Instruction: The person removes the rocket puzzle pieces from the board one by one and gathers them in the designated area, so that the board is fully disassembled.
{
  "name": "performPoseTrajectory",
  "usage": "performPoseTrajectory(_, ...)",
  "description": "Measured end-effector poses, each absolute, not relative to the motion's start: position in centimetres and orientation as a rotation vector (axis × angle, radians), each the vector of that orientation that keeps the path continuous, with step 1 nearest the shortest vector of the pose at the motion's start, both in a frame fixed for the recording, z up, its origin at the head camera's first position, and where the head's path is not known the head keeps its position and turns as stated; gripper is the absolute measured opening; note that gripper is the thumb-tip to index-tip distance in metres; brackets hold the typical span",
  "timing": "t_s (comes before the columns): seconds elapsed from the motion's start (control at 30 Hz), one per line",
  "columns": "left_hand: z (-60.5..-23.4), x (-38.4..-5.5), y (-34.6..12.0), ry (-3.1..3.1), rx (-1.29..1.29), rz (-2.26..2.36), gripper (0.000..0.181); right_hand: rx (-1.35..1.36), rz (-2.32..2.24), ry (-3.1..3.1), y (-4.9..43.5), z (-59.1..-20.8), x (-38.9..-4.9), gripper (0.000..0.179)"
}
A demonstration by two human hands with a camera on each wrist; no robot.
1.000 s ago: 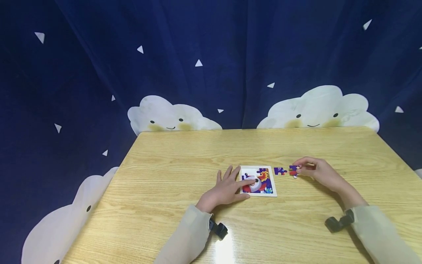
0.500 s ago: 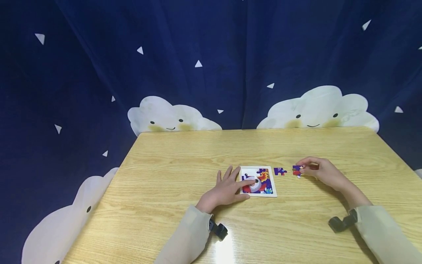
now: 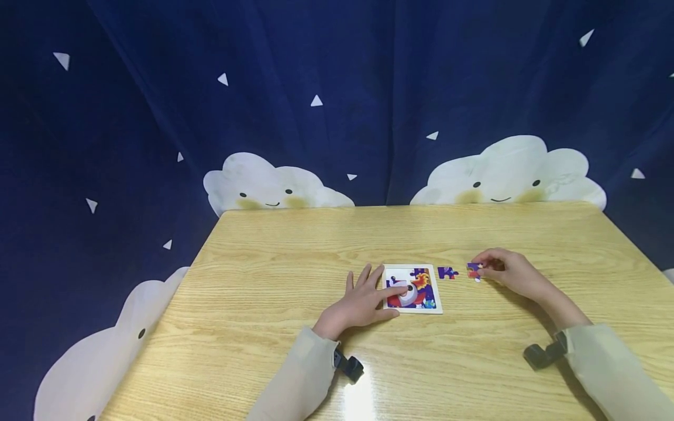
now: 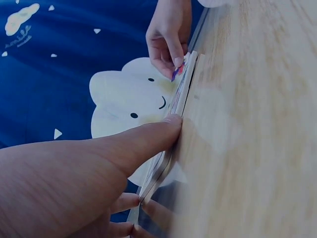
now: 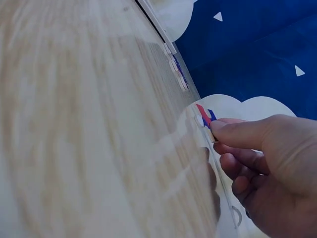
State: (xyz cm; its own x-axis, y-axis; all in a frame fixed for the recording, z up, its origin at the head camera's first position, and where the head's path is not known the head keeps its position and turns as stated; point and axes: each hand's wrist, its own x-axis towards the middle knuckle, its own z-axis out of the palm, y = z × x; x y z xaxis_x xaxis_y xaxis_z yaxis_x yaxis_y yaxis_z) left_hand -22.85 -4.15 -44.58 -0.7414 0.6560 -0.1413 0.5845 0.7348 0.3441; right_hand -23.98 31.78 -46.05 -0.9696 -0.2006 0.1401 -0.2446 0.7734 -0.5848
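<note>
A small jigsaw puzzle in a white frame (image 3: 437,292) lies on the table, part of its picture filled in and a pale area at its upper left. My left hand (image 3: 360,301) rests on its left side with spread fingers, the index finger lying over the picture. To the right, my right hand (image 3: 513,273) pinches a purple and red puzzle piece (image 3: 474,270) between thumb and fingers. In the right wrist view this puzzle piece (image 5: 204,115) is tilted and held off the wood. A second puzzle piece (image 3: 447,273) lies between the frame and the right hand.
The wooden table (image 3: 295,245) reaches back to a dark blue curtain (image 3: 368,105) with white clouds and triangles. A black wrist camera (image 3: 350,367) sits on the left sleeve, and another wrist camera (image 3: 542,355) on the right sleeve.
My right hand has shifted slightly right with its puzzle piece, away from the loose one, and the held piece has changed its tilt a little. The left hand has stayed in place.
</note>
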Motion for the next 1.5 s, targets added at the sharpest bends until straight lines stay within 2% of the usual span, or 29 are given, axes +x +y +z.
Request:
performPoseTrajectory(0.77, -44.6, -22.8, -4.2, 2.674, 0.976, 0.410, 0.052, 0.467, 0.946, -2.896, 31.6, -46.0, -23.8, 0.013)
performPoseTrajectory(1.17, -44.7, -23.0, -4.2, 2.678, 0.983, 0.402, 0.052, 0.391, 0.951, -2.945, 31.6, -45.8, -23.8, 0.015)
performPoseTrajectory(1.33, -44.8, -23.0, -4.2, 2.676, 0.983, 0.398, 0.052, 0.338, 0.994, -2.889, 30.9, -45.6, -23.7, 0.015)
performPoseTrajectory(1.5, -44.7, -23.0, -4.2, 2.675, 0.975, 0.402, 0.052, 0.407, 1.049, -2.834, 29.4, -45.6, -24.0, 0.013)
